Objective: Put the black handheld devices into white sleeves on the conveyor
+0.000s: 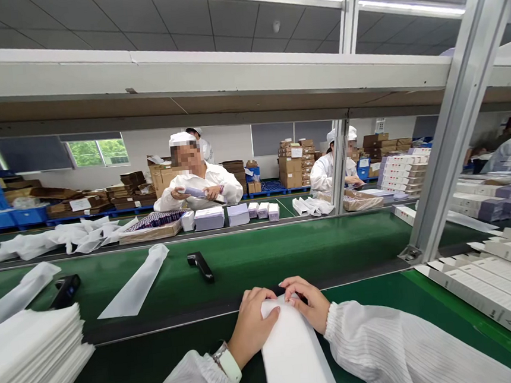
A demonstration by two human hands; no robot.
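White packet (296,355) lies between left grip (251,325) and right grip (311,306), both pinching its far end.

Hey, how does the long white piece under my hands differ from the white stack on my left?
Your left hand and right hand touch the white piece at its far end; neither touches the white stack. The white piece lies between your forearms, while the white stack sits off to the left. The white stack shows many layered edges; the white piece shows mostly a smooth top. Both are white.
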